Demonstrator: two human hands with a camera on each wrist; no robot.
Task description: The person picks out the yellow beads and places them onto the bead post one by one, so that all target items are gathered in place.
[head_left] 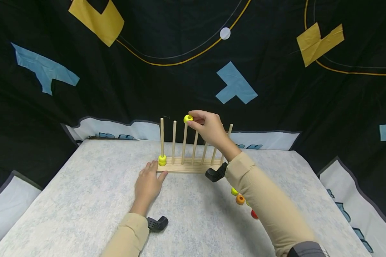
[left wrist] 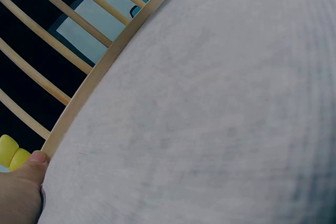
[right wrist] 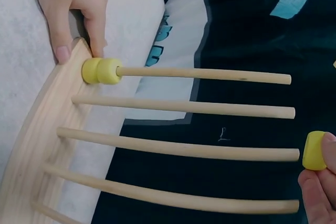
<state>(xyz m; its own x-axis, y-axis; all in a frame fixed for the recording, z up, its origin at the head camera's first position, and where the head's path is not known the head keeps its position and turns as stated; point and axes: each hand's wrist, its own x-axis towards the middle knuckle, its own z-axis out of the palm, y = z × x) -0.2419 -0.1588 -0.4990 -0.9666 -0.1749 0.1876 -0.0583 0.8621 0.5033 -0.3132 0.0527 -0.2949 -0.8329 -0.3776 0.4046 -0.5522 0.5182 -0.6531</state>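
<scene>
A wooden peg rack [head_left: 188, 167] with several upright rods stands on the table. Two yellow beads [head_left: 162, 160] are stacked at the foot of its leftmost rod. My left hand [head_left: 149, 184] holds the rack's left end, thumb at the front edge and a finger behind, as the right wrist view shows. My right hand [head_left: 210, 128] pinches another yellow bead [right wrist: 315, 150] between thumb and fingers. That bead is right at the tip of the third rod from the left [right wrist: 178, 144]; its hole shows in the head view. The right hand hides parts of the rods farther right.
Loose beads lie on the table [head_left: 83, 200] beside the right forearm: a yellow one [head_left: 234, 191], an orange one [head_left: 240, 199] and a red one [head_left: 254, 214], with another partly hidden by the sleeve. A black curtain [head_left: 167, 92] hangs behind the table.
</scene>
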